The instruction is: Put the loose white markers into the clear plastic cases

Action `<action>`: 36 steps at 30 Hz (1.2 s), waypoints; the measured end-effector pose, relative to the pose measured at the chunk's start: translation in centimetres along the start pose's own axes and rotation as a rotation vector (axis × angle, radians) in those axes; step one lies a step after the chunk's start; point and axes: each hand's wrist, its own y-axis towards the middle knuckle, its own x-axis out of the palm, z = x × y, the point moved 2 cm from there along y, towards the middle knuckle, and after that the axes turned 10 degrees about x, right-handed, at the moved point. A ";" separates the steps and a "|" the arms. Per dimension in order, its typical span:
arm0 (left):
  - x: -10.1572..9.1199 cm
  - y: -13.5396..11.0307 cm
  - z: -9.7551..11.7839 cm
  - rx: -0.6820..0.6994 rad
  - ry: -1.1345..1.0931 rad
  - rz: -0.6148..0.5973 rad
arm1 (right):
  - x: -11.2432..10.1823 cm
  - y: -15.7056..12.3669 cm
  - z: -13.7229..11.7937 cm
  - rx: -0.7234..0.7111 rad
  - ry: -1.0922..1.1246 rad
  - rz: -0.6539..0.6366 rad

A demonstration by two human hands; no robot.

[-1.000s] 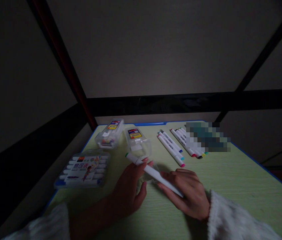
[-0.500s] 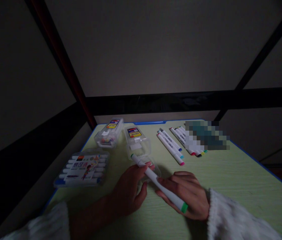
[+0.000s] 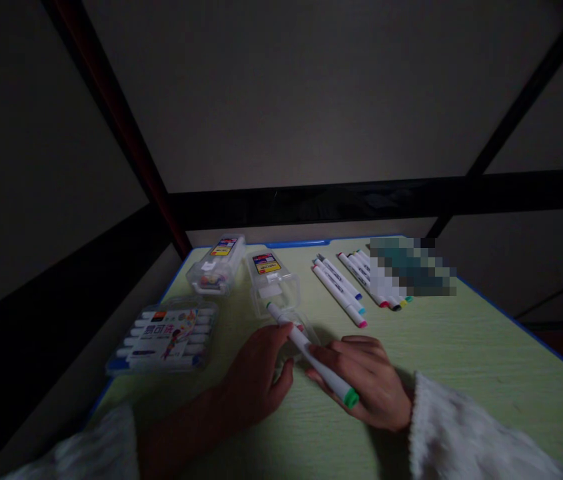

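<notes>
A white marker (image 3: 332,380) with green ends slants over the table. My right hand (image 3: 368,381) is closed around its thicker rear part. The marker's far end reaches to the mouth of a clear plastic box (image 3: 272,285) with a yellow and red label. Toward me from the box lies its open clear lid (image 3: 311,331). My left hand (image 3: 256,373) curls at the left edge of this lid, its forefinger against the marker's front part and its thumb lower down. The marker and lid partly hide the left fingertips.
A second clear box (image 3: 218,263) with contents stands at the back left. Nearer lies a flat clear case of markers (image 3: 164,337). Several loose white markers (image 3: 340,295) lie right of centre, with another group (image 3: 368,280) beside a pixelated patch. The pale table (image 3: 461,373) has a blue edge.
The marker has shifted slightly forward, toward the box mouth, and its green rear end has moved left and up. My right hand has moved along with it; my left hand has barely moved.
</notes>
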 end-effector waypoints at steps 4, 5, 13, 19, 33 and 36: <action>-0.1 0.2 0.1 -0.015 0.021 -0.015 | 0.1 -0.2 0.4 0.019 0.031 -0.019; -0.1 0.2 0.1 -0.021 0.020 -0.017 | 0.1 -0.2 0.4 0.020 0.038 -0.024; -0.3 0.4 0.3 0.020 0.017 0.018 | 0.3 -0.1 0.6 0.076 0.020 -0.027; -0.2 0.7 0.4 0.086 -0.067 -0.097 | 0.3 0.0 0.6 0.093 0.008 -0.056; -0.3 1.3 1.2 0.342 -0.063 -0.180 | 0.4 0.0 0.6 0.099 0.010 -0.083; -0.3 1.3 1.2 0.355 -0.063 -0.184 | 0.4 0.1 0.6 0.098 -0.003 -0.093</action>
